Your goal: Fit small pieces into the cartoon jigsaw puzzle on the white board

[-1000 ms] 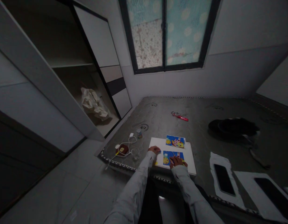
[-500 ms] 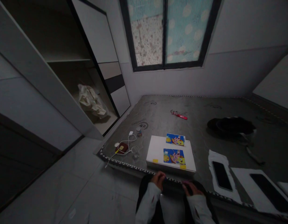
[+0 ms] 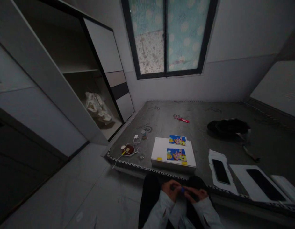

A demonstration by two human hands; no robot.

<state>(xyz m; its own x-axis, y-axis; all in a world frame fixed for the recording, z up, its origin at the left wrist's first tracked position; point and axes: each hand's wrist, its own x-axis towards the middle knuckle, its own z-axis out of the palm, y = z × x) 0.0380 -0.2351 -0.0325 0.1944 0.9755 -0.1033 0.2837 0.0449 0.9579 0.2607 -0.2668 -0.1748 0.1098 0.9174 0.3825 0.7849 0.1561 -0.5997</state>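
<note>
My left hand (image 3: 171, 188) and my right hand (image 3: 195, 193) meet above my lap, fingers pinched together. Between their fingertips is a small blue piece (image 3: 183, 190), too small and dark to name its kind. Just beyond them, on the mattress, lies a flat white box (image 3: 159, 148). A blue cartoon picture (image 3: 176, 154) rests on its top, with yellow tabs at the box's front edge. Behind it, a second cartoon picture (image 3: 177, 140) of similar design lies at the box's far edge.
On the grey mattress (image 3: 161, 122), a white cable (image 3: 137, 140), brown wallet-like item (image 3: 128, 150) and small jar (image 3: 144, 134) are left. A red item (image 3: 182, 119) lies behind; a black cap-like thing (image 3: 228, 127) and phone (image 3: 220, 171) are right. An open wardrobe (image 3: 78, 70) stands left.
My hands have come together from apart near the mattress edge, and a small blue piece now shows between them. The view has shifted slightly; the box and pictures stay put.
</note>
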